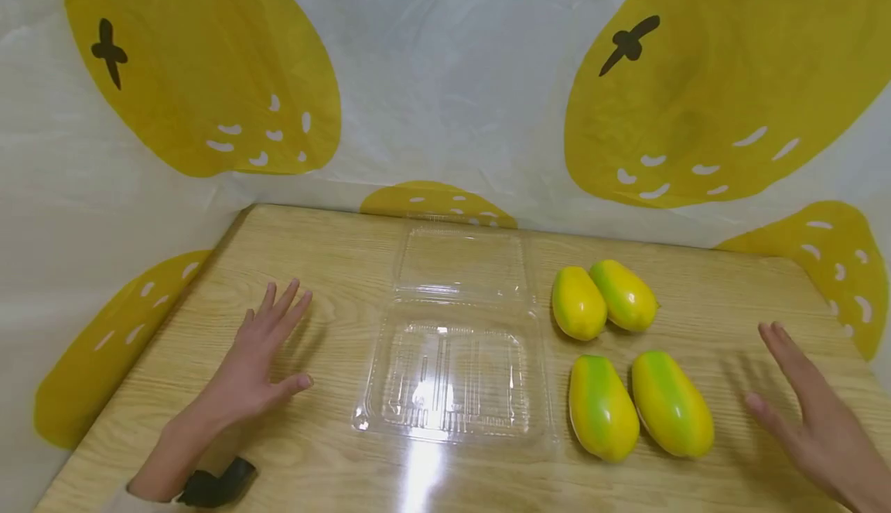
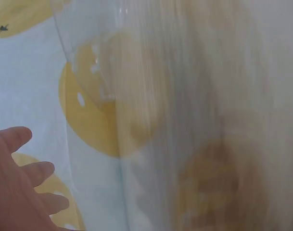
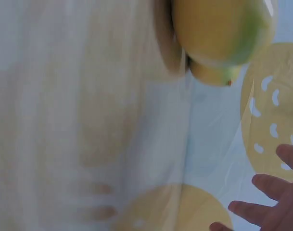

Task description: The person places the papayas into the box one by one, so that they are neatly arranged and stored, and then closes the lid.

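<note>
Four yellow-green plastic mangoes point(image 1: 626, 358) sit right of centre beside one clear hinged clamshell box point(image 1: 455, 343), left hand point(image 1: 261, 358) and right hand point(image 1: 814, 412) both spread and holding nothing, while the wrist views show only blur.

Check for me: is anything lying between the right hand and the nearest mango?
Nothing visible does. The right hand hovers open over bare table, apart from the nearest mango; only wood lies between them.
</note>
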A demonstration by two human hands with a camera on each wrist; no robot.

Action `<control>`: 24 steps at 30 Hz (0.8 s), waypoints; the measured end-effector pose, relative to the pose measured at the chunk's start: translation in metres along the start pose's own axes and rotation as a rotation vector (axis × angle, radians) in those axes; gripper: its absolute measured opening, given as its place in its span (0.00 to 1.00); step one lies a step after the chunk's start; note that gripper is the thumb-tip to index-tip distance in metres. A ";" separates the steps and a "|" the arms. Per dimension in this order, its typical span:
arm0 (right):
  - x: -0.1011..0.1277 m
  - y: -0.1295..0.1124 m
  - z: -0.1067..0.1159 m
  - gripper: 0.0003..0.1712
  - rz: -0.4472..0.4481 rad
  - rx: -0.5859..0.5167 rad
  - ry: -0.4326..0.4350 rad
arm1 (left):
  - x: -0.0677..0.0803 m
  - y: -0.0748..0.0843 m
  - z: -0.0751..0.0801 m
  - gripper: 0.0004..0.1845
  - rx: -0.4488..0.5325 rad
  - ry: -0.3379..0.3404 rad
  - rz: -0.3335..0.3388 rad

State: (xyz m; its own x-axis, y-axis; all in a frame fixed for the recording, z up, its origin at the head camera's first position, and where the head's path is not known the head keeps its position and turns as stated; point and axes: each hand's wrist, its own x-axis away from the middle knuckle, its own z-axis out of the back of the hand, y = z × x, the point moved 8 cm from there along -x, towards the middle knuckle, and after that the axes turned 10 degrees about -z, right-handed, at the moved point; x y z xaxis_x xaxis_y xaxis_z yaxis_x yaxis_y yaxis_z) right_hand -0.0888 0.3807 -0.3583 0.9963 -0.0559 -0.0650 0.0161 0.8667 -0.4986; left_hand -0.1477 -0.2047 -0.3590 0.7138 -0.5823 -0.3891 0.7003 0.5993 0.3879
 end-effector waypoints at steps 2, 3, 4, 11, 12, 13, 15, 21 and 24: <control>0.004 0.001 -0.003 0.43 -0.042 -0.026 -0.002 | -0.001 0.006 -0.002 0.50 0.056 0.044 -0.016; 0.006 0.000 -0.005 0.42 -0.058 -0.043 -0.001 | -0.002 0.009 -0.003 0.50 0.085 0.069 -0.029; 0.008 0.000 -0.006 0.41 -0.070 -0.057 0.002 | -0.003 0.012 -0.004 0.50 0.118 0.092 -0.042; 0.017 -0.024 -0.014 0.31 -0.024 -0.272 -0.014 | -0.007 0.035 -0.024 0.47 0.290 0.130 -0.110; 0.017 -0.028 -0.015 0.30 -0.012 -0.316 -0.023 | -0.007 0.038 -0.028 0.47 0.304 0.127 -0.115; 0.019 -0.032 -0.016 0.28 0.010 -0.368 -0.026 | -0.008 0.040 -0.031 0.47 0.321 0.122 -0.118; 0.022 -0.040 -0.018 0.27 0.087 -0.554 -0.045 | -0.008 0.044 -0.037 0.46 0.359 0.121 -0.124; 0.034 -0.043 -0.030 0.25 0.138 -0.928 -0.117 | -0.006 0.050 -0.053 0.42 0.500 0.133 -0.099; 0.036 -0.036 -0.033 0.25 0.087 -0.853 -0.090 | -0.009 0.055 -0.056 0.40 0.551 0.131 -0.066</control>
State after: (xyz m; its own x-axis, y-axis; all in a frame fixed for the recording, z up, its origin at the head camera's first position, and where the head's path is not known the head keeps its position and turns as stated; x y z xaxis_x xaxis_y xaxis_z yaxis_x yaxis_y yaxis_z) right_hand -0.0560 0.3307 -0.3716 0.9945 0.0642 -0.0828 -0.0939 0.1957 -0.9762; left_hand -0.1157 -0.1354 -0.3812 0.6862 -0.5144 -0.5144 0.6689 0.1681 0.7241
